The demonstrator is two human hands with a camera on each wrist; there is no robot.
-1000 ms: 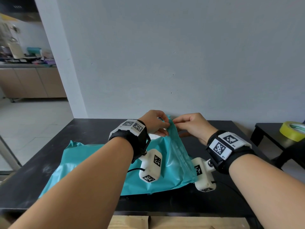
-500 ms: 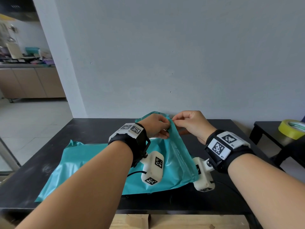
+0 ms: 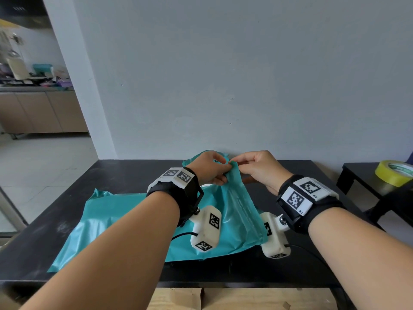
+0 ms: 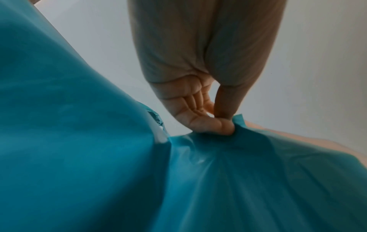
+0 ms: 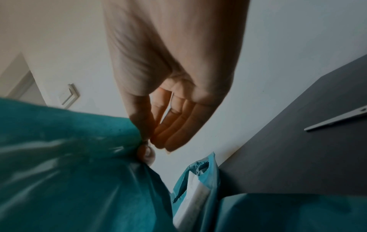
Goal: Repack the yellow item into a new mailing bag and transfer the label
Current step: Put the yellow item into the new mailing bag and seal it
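Teal mailing bag: thin, glossy plastic, creased, lying flat across the black table with its right end pulled up off the surface. Both hands meet at that raised edge near the table's far side. Left hand pinches the edge between thumb and curled forefinger; the left wrist view shows the film bunched under the thumb. Right hand pinches the same edge from the other side, thumb against fingertips, remaining fingers loosely extended.

Right wrist view only: a second teal bag end, torn open, with something white showing inside, close to the wall; also a slim grey metal blade or strip on the table. Head view only: a yellow tape roll on a side table at right. No yellow item seen.
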